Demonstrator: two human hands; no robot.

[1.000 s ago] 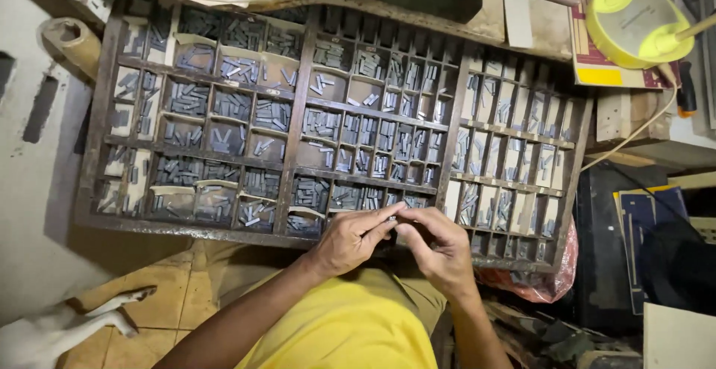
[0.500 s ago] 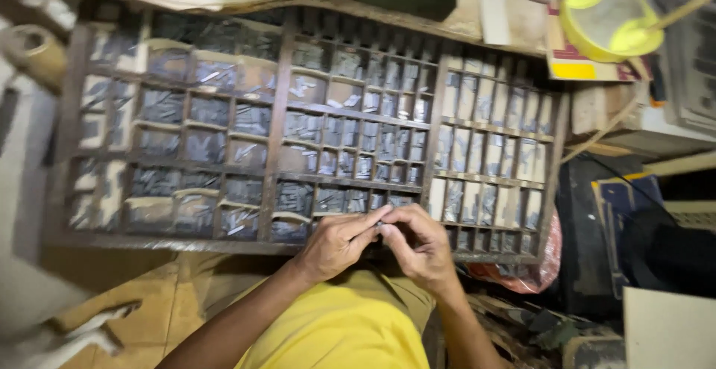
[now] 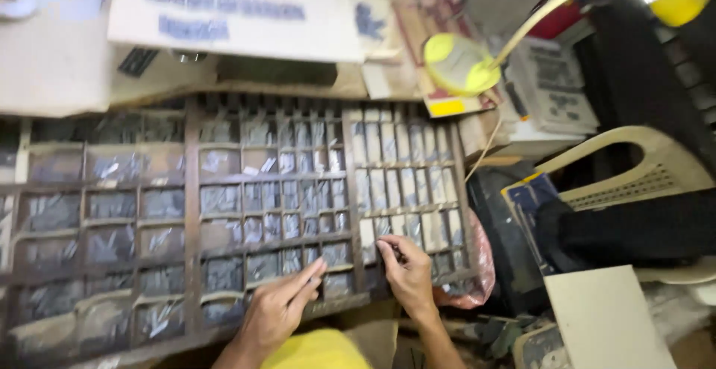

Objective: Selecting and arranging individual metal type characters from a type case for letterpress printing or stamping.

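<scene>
A wide wooden tray (image 3: 192,190), split into many small compartments of grey metal type pieces (image 3: 224,272), fills the left and middle of the head view. My left hand (image 3: 280,311) lies at the tray's front edge with its fingers stretched out together toward a front compartment, and nothing shows in it. My right hand (image 3: 409,272) is over the narrow compartments at the tray's front right, with its fingers curled and the tips pinched down into one. Blur hides whether it holds a piece.
A yellow desk lamp (image 3: 455,63) stands behind the tray's right end. A white plastic chair (image 3: 634,167) with dark cloth is at right, a pale board (image 3: 604,317) at lower right, a pink bag (image 3: 481,264) by the tray's corner, and a printed sheet (image 3: 231,11) behind.
My hands, held together at the tray's front edge before, have parted. The right reached into the front-right compartments. The view swung right and closer, showing the chair.
</scene>
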